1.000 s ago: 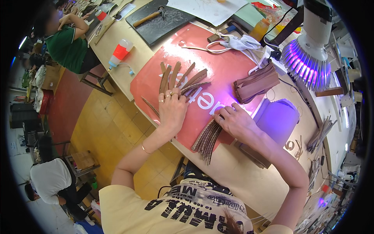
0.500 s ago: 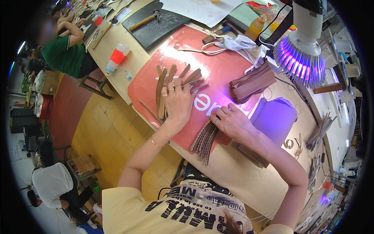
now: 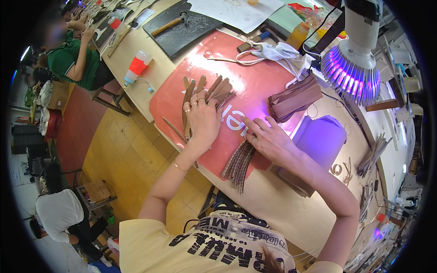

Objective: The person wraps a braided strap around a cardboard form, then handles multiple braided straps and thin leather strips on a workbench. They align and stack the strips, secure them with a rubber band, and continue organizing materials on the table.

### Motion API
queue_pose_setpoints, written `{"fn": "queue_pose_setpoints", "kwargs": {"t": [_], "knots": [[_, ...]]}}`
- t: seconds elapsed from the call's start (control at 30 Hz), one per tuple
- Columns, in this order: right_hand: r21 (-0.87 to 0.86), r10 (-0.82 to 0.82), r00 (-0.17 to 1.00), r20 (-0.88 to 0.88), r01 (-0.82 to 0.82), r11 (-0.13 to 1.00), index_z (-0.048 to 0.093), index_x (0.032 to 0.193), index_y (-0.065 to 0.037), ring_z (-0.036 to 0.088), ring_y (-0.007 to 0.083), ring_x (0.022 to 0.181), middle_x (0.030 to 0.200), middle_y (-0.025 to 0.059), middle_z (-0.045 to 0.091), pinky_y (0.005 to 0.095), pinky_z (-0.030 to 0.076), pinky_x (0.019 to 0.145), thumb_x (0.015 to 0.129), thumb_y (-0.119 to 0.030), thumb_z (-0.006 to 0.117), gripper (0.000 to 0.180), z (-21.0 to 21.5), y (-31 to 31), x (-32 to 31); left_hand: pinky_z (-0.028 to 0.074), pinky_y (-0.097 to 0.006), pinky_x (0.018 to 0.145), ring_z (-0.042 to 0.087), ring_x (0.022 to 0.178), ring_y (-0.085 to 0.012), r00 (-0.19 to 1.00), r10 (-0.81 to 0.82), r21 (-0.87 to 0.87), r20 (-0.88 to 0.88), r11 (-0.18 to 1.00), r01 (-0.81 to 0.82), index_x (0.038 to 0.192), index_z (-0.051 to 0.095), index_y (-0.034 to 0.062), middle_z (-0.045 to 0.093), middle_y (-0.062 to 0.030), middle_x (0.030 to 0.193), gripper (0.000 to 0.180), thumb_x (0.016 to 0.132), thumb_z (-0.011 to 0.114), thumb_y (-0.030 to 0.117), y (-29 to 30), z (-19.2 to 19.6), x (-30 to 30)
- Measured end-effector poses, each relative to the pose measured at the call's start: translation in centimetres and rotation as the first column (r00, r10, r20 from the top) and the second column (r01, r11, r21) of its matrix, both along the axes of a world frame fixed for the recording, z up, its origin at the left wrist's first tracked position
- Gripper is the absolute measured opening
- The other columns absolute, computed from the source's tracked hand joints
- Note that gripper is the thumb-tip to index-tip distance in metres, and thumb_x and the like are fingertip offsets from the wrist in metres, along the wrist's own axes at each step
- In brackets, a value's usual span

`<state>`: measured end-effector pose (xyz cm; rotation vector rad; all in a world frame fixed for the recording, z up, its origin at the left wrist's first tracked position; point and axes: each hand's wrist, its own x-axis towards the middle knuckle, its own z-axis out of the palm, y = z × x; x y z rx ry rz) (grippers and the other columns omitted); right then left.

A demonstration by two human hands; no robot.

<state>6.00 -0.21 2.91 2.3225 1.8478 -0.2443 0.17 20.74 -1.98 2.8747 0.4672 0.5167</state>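
Observation:
My left hand (image 3: 203, 123) is closed over a fanned bundle of flat brown strips (image 3: 219, 86), which look like leather; the strip ends stick out beyond my fingers and their lower parts are hidden under the hand. To its right, my right hand (image 3: 269, 140) has its fingers apart, the index finger stretched toward the left hand. A bundle of narrow, patterned, braided-looking strips (image 3: 238, 164) lies just below my right fingers, its upper ends partly covered by them. Both hands are over a red printed sheet (image 3: 177, 98) on the table.
A stack of wider brown strips (image 3: 296, 96) lies beyond my right hand, beside a purple-lit box-like block (image 3: 321, 136). The lamp (image 3: 353, 68) hangs at upper right. A glue bottle (image 3: 138, 66), a hammer (image 3: 169, 25) on a black board and a white mask (image 3: 276, 50) lie farther away.
My right fingers have spread from a pinch and the index finger now reaches leftward. My left hand has shifted slightly, drawing the brown strips closer together. A person in green has raised an arm.

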Motion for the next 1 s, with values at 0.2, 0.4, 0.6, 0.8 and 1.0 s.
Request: {"fn": "queue_pose_setpoints", "kwargs": {"t": [0.2,0.4,0.6,0.8,1.0], "knots": [[0.150,0.038,0.997,0.074,-0.049,0.988,0.069,0.111,-0.007,0.042,0.0269,0.136,0.154,0.0117,0.037,0.0452,0.035,0.110,0.092,-0.021,0.055,0.027,-0.3,0.1,0.4,0.030,-0.047,0.099,0.047,0.123,-0.0290,0.987,-0.159,-0.167,0.021,0.973,0.160,0.091,0.076,0.0100,0.058,-0.0119,0.124,0.017,0.077,0.076,0.020,-1.1,0.6,-1.3],[0.149,0.009,1.000,0.009,-0.011,0.989,0.070,0.114,-0.006,0.035,0.0296,0.142,0.155,0.0100,0.038,0.0481,0.032,0.113,0.098,-0.025,0.052,0.031,-1.2,0.1,0.3,0.028,-0.047,0.102,0.045,0.126,-0.0308,0.964,-0.256,-0.326,-0.077,0.920,0.219,0.092,0.078,0.0141,0.055,-0.0113,0.131,0.020,0.075,0.078,0.023,-3.9,1.0,-3.2],[0.219,0.046,0.993,0.104,-0.068,0.973,0.073,0.104,-0.007,0.042,0.0260,0.134,0.146,0.0088,0.047,0.0438,0.035,0.108,0.093,-0.022,0.055,0.025,-0.9,-0.4,0.1,0.027,-0.051,0.107,0.035,0.136,-0.0369,0.948,-0.317,-0.265,-0.012,0.915,0.303,0.099,0.077,0.0104,0.045,-0.0192,0.144,0.023,0.078,0.076,0.022,-3.4,0.9,-3.7],[0.223,0.092,0.985,0.145,-0.123,0.967,0.073,0.091,-0.008,0.050,0.0200,0.115,0.120,0.0052,0.058,0.0371,0.039,0.098,0.085,-0.018,0.057,0.020,-1.0,-0.2,0.2,0.015,-0.059,0.117,0.025,0.143,-0.0422,0.916,-0.400,-0.284,0.013,0.877,0.387,0.102,0.077,0.0091,0.039,-0.0224,0.148,0.024,0.082,0.072,0.021,-3.5,0.3,-4.4],[0.305,0.129,0.979,0.155,-0.172,0.937,0.066,0.105,-0.006,0.056,0.0206,0.105,0.111,0.0060,0.060,0.0354,0.042,0.092,0.087,-0.017,0.054,0.024,-0.7,-0.1,0.1,0.008,-0.058,0.119,0.025,0.145,-0.0425,0.919,-0.387,-0.355,0.081,0.850,0.389,0.103,0.076,0.0105,0.040,-0.0218,0.150,0.022,0.083,0.071,0.018,-2.6,0.4,-4.2]]}}
